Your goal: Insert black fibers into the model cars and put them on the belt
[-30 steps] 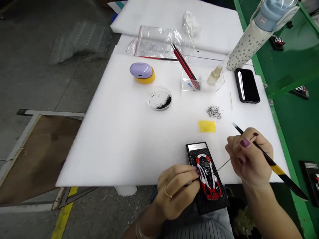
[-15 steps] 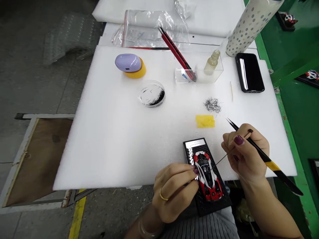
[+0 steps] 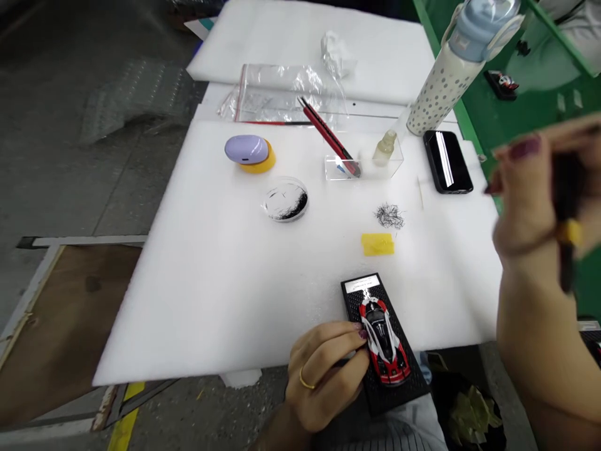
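Observation:
My left hand, with a gold ring on one finger, grips the left side of a model car in red, white and black. The car sits on a black display base with a white label, over the table's front edge. Raised at the far right, my right hand is smeared by motion. It holds black tweezers with a yellow band; their tips cannot be made out. Beyond the base lie a piece of yellow tape and a small heap of fine black strands.
A round clear dish holds more black strands. Behind stand a clear box with red tweezers and a small bottle, a black phone, a dotted water bottle and a purple case.
My right hand has moved away from the car, up and to the right, with the tweezers. My left hand stays on the model car. The view has tilted upward.

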